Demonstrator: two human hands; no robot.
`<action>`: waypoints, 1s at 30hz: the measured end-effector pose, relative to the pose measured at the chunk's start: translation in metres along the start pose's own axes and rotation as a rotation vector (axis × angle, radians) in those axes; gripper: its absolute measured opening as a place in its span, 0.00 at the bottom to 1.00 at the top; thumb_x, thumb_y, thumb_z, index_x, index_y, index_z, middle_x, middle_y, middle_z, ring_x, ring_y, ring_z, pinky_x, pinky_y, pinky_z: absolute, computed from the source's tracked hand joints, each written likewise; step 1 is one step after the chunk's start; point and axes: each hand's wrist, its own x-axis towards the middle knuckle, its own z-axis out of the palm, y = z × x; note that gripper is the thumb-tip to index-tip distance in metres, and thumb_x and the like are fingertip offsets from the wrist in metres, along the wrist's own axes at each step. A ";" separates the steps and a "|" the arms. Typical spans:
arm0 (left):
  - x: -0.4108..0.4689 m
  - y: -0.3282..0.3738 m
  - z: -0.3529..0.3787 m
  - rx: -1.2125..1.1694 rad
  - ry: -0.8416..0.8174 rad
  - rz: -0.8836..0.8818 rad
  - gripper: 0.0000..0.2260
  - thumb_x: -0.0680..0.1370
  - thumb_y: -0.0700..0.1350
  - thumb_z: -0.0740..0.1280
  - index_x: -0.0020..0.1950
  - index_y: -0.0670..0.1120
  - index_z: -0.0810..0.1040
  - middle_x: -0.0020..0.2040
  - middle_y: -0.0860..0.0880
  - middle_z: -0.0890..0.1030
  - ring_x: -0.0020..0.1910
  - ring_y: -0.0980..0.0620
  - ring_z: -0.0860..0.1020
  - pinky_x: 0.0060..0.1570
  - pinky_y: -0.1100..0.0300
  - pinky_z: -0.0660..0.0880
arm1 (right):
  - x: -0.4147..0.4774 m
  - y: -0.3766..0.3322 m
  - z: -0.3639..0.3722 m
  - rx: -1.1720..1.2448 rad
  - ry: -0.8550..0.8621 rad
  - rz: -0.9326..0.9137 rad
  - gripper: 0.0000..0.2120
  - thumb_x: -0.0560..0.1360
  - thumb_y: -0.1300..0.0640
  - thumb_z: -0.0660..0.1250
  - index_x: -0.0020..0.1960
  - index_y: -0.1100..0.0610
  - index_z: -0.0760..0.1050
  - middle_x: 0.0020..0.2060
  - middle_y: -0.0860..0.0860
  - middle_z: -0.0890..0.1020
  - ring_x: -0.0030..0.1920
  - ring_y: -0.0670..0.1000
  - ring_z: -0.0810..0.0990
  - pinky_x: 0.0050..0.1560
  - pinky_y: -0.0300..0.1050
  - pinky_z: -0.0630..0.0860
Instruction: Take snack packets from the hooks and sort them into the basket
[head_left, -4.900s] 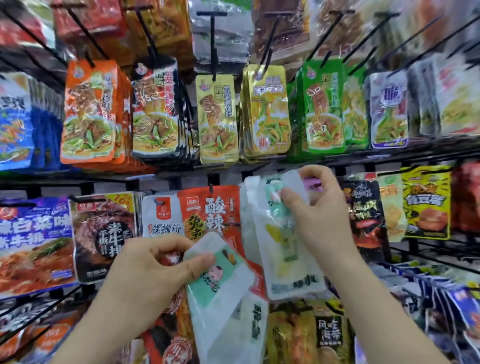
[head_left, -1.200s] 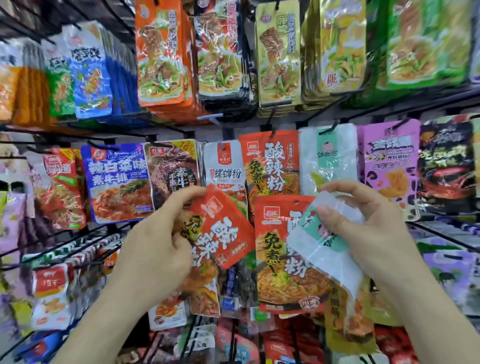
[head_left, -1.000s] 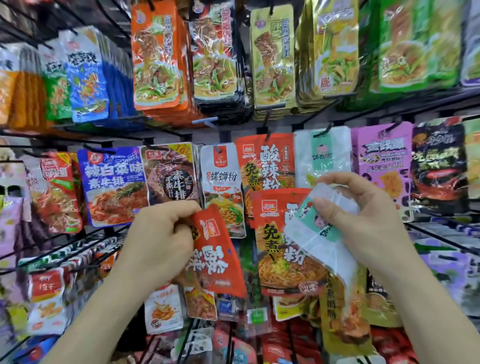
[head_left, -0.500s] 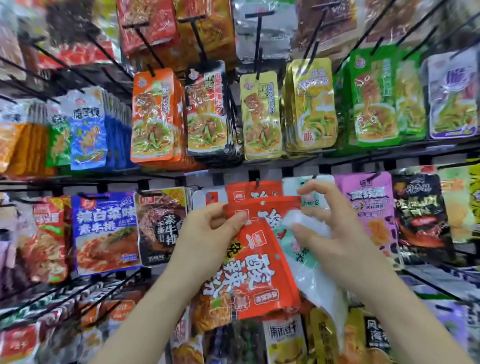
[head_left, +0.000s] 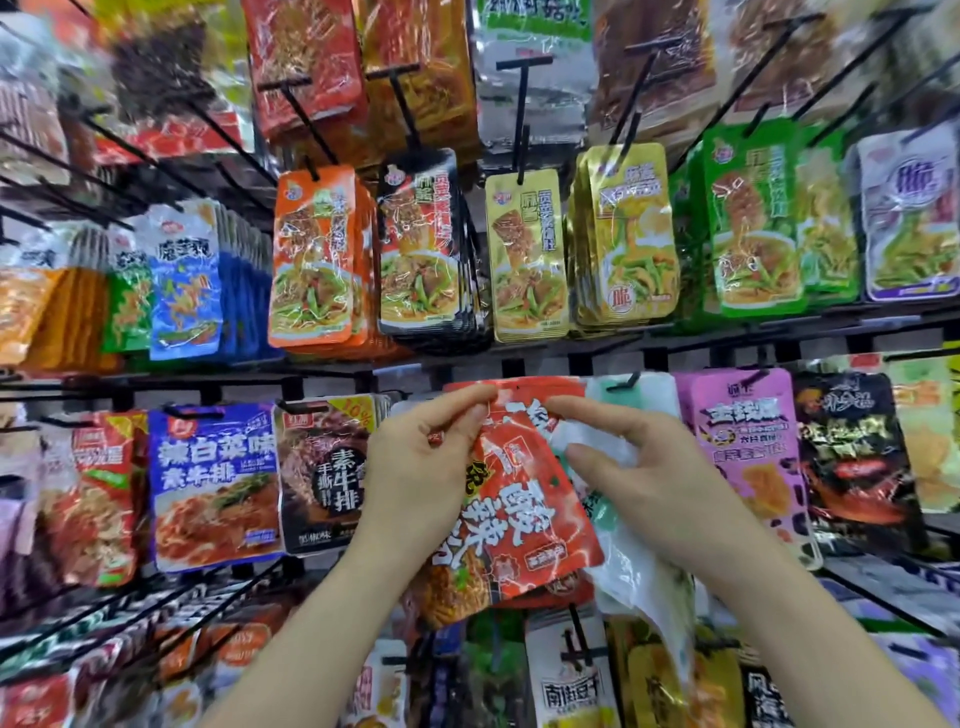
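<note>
My left hand (head_left: 423, 467) pinches the top edge of a red snack packet (head_left: 524, 512), and more red packets hang under it, tilted to the right. My right hand (head_left: 639, 478) grips a white and green packet (head_left: 641, 577) that trails downward, and its forefinger reaches onto the top of the red packet. Both hands are raised to the middle row, just under the hook (head_left: 623, 381) that carries more white packets. No basket is in view.
A wall rack of black wire hooks fills the view. Orange packets (head_left: 314, 265), black packets (head_left: 421, 249), gold packets (head_left: 527, 260) and green packets (head_left: 753, 223) hang above. Blue packets (head_left: 215, 478) hang left of my hands, purple packets (head_left: 743, 441) to the right.
Both hands have risen from below the middle row up to its hooks and come together. My left hand now pinches the red packets at the top. The view has tilted up.
</note>
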 end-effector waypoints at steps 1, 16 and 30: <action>0.001 -0.002 0.000 0.017 -0.014 0.012 0.14 0.79 0.44 0.66 0.47 0.66 0.80 0.40 0.60 0.82 0.39 0.55 0.77 0.47 0.59 0.74 | 0.001 0.002 0.000 0.011 0.001 0.007 0.18 0.79 0.59 0.64 0.67 0.46 0.73 0.58 0.32 0.73 0.54 0.24 0.70 0.58 0.24 0.68; 0.006 -0.011 0.007 0.745 -0.232 0.175 0.23 0.82 0.45 0.57 0.76 0.57 0.61 0.57 0.50 0.80 0.49 0.44 0.79 0.46 0.48 0.78 | -0.002 0.016 -0.005 -0.370 -0.104 0.157 0.26 0.79 0.55 0.60 0.73 0.37 0.61 0.70 0.46 0.71 0.27 0.37 0.68 0.33 0.29 0.64; 0.011 -0.013 0.008 0.955 -0.228 0.144 0.20 0.83 0.51 0.54 0.76 0.62 0.58 0.36 0.48 0.77 0.38 0.44 0.76 0.31 0.55 0.71 | -0.019 0.017 -0.008 -0.158 -0.151 0.214 0.22 0.79 0.60 0.63 0.62 0.34 0.74 0.54 0.42 0.78 0.22 0.45 0.72 0.25 0.33 0.66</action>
